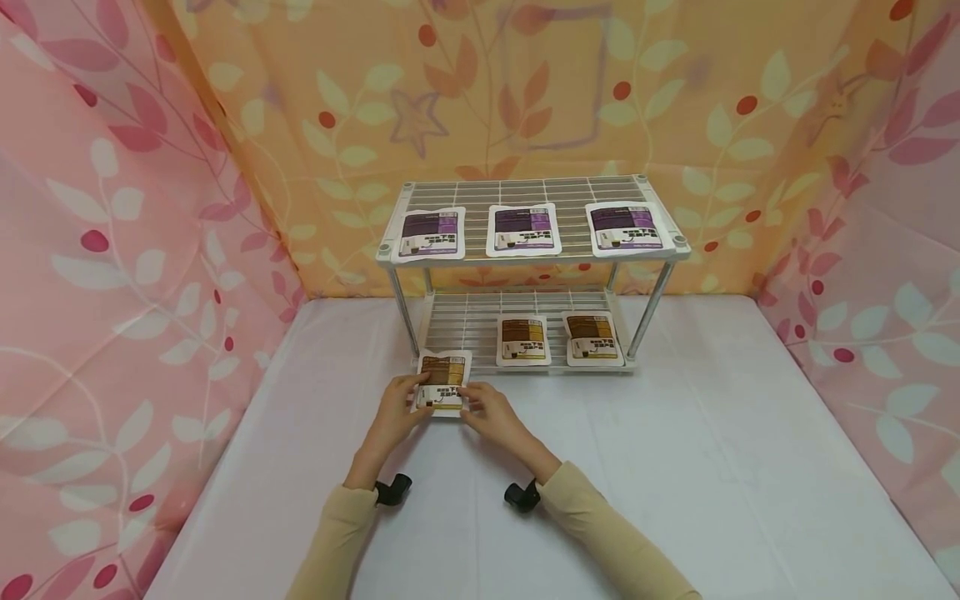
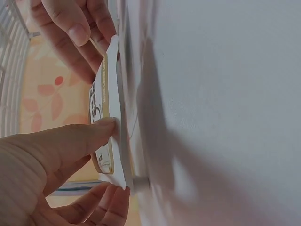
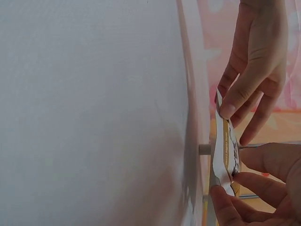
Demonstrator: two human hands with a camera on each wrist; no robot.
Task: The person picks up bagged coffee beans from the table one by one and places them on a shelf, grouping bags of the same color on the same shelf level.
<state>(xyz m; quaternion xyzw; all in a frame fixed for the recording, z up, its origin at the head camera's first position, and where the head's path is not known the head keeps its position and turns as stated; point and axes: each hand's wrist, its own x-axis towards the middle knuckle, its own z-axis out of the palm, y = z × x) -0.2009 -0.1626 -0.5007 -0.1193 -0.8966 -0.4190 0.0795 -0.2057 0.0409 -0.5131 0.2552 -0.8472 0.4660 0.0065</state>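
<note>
Between both hands, at the lower left front of the rack, is a white-edged pouch (image 1: 441,392) with a brown and yellow label. My left hand (image 1: 395,408) grips its left side, the thumb on its face and the fingers behind it in the left wrist view. On the opposite edge my right hand (image 1: 491,414) pinches the same pouch, its fingers on either side of the rim in the right wrist view. The pouch (image 2: 106,108) tilts above the white table, casting a shadow. Two more brown pouches (image 1: 523,342) lie on the lower shelf, to the right.
A white wire two-tier rack (image 1: 536,262) stands at the back of the table (image 1: 675,483). Three purple-labelled pouches (image 1: 523,229) lie along the front of its top shelf. Rack posts (image 1: 649,312) rise at the corners. Patterned cloth (image 1: 285,150) hangs around the table.
</note>
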